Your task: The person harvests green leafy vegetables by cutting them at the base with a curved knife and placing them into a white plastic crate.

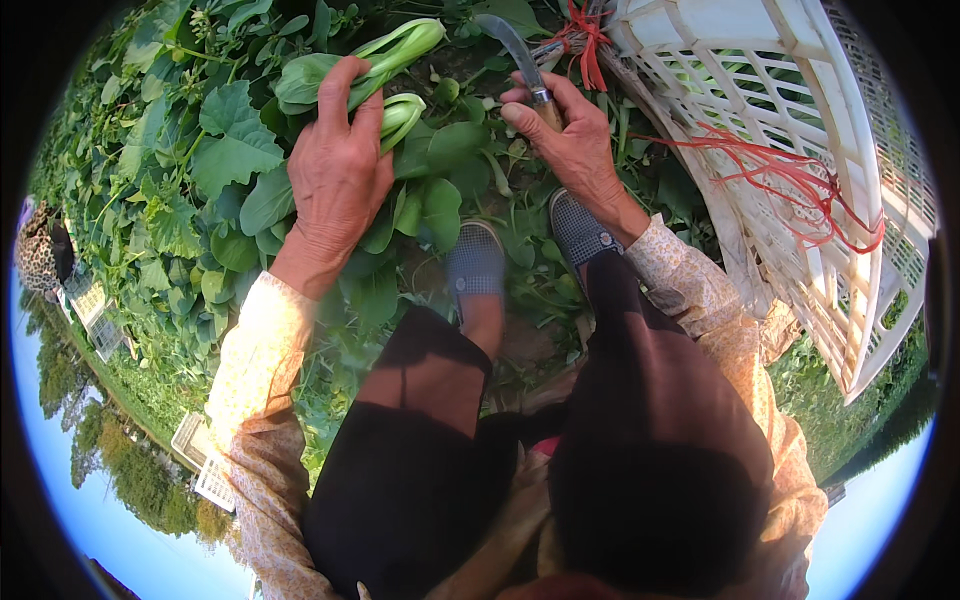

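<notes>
Two heads of bok choy [401, 56] are gripped in my left hand [341, 150], pale stem ends pointing up and right, one above the other. In my right hand [566, 131] is a small sickle [521, 56] with a curved metal blade and a wooden handle. Its blade rises past my fingers toward the upper left, apart from the greens. Between and below the hands, broad green leaves [442, 206] and cut stems lie over the soil. The palm side of my left hand is hidden.
A white plastic crate [795, 135] with red twine [814, 187] stands at the right beside a wooden pole. Dense leafy plants [232, 135] fill the left. My checked shoes [476, 259] are below the hands. Farther left are a person in leopard print [41, 247] and more crates [214, 480].
</notes>
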The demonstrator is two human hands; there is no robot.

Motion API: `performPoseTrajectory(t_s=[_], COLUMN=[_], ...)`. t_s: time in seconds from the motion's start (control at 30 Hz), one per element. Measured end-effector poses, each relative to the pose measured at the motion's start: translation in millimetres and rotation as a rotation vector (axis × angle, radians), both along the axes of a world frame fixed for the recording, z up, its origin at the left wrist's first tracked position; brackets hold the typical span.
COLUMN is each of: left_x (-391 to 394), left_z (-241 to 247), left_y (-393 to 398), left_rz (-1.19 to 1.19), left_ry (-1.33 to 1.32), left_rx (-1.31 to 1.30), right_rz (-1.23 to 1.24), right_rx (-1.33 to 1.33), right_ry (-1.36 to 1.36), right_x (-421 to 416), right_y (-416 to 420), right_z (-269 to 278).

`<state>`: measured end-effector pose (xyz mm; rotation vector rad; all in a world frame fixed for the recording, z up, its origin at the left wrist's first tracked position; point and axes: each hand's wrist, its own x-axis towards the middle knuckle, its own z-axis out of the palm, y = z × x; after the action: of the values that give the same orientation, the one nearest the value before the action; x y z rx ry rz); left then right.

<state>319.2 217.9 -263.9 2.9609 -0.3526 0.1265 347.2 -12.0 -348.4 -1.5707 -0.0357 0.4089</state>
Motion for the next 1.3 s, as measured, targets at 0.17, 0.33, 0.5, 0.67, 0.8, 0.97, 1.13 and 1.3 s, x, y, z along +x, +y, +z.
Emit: performPoseTrajectory(t_s=[0.17,0.33,0.5,0.67,0.8,0.97,1.13,1.3], left_x=[-21.2,-65.2,-59.9,-55.3,-57.9,-61.2,-58.8,-70.7], left_z=[31.6,66.5,66.5,21.9,-5.8,-20.1,-17.4,-4.3], left_y=[-44.0,-85.4,-87.3,-92.0,-67.9,-62.5,-75.6,-86.0], left_rz=[-0.22,-0.086,0.043,0.428,0.619,0.605,0.767,0.236], left_ry=[-0.329,0.439,0.552,1.088,1.37,1.311,1.292,1.306], left_rx=[-0.167,-0.686,-1.051,-1.485,-1.764,-1.827,-1.681,-0.835], right_rz=[-0.103,0.015,0.25,0.263,0.409,0.369,0.397,0.517], right_rx=[0.498,0.182,-0.123,0.207,0.121,0.195,0.222,-0.381], right_ry=[0.059,0.194,0.072,0.581,0.693,0.706,0.825,0.182], right_x=[9.5,-9.0,-26.7,-25.6,-14.5,-15.3,-17.8,-7.1], right_y=[-0.9,-70.2,-84.2,-66.3,-65.5,-50.9,-55.9,-62.8], right_z=[57.3,96.6,118.0,89.9,59.1,55.9,46.9,21.2])
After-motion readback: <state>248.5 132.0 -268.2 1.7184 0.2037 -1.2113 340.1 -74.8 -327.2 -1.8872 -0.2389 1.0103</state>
